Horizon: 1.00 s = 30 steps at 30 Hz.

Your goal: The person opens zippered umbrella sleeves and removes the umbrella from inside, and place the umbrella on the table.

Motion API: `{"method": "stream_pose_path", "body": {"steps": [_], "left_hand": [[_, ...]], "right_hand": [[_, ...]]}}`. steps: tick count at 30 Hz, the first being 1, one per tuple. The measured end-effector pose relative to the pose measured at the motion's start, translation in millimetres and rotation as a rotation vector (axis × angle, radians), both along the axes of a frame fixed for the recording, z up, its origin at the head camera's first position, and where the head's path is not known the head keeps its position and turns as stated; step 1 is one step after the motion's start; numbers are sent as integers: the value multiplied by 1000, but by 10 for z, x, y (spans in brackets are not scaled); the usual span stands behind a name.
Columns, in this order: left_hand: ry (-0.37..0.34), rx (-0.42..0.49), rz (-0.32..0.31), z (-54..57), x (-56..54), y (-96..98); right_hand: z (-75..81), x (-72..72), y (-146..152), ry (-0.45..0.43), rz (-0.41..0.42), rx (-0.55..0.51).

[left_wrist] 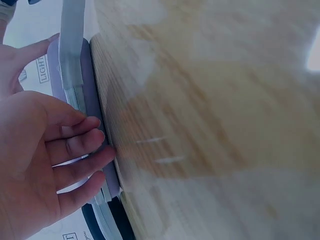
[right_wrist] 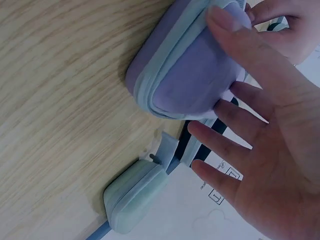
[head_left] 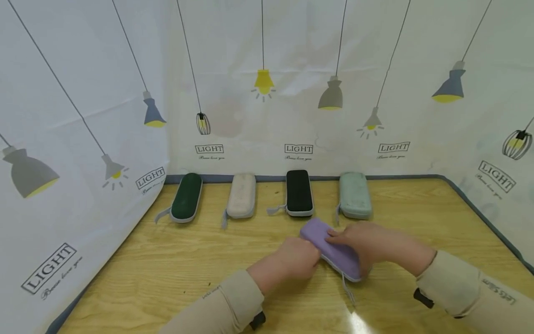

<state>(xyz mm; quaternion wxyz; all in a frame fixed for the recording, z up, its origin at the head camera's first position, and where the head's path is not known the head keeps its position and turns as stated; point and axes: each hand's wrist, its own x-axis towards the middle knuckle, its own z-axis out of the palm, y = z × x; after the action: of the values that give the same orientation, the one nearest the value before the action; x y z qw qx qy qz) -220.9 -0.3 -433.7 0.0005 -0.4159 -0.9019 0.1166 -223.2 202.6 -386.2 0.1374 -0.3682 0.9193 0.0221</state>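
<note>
A purple zip case [head_left: 329, 246] with a pale zip band lies slantwise at the middle right of the table. My right hand [head_left: 371, 243] grips its right side; in the right wrist view the thumb [right_wrist: 225, 20] lies over the case and the fingers reach round behind it. At the case's left side is my left hand [head_left: 296, 257], fingers curled in. Its thumb and fingertips [left_wrist: 90, 122] meet at the zip band in the left wrist view, where the zip pull is hidden. A grey strap [head_left: 347, 290] hangs from the case's near end.
Along the back edge of the wooden table [head_left: 167, 269] lie a dark green case [head_left: 187, 197], a cream case [head_left: 242, 197], a black case [head_left: 299, 191] and a mint case [head_left: 355, 195], each with a strap. A white lamp-print cloth [head_left: 233, 83] stands around the back and sides.
</note>
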Motion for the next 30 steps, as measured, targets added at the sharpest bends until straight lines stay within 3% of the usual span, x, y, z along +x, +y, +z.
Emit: {"method": "stream_pose_path", "body": {"steps": [6,14,20,24,27,30], "left_hand": [[-49,-27,-29,18,35,-22],[-69,-28,-10,32,70,-106],[-124,81,45,68,27,-225],[-110,161,38,115,-2,-297],[-79,182,31,139,5,-313],[-109,188,65,149,39,-304]], "right_hand": [[6,48,-121,87,-26,20],[2,118,-276,130,-56,37],[8,145,-295,120,-54,32],[64,125,-223,83,-33,-11],[145,89,-161,79,-3,-47],[227,51,-129,76,31,-60]]}}
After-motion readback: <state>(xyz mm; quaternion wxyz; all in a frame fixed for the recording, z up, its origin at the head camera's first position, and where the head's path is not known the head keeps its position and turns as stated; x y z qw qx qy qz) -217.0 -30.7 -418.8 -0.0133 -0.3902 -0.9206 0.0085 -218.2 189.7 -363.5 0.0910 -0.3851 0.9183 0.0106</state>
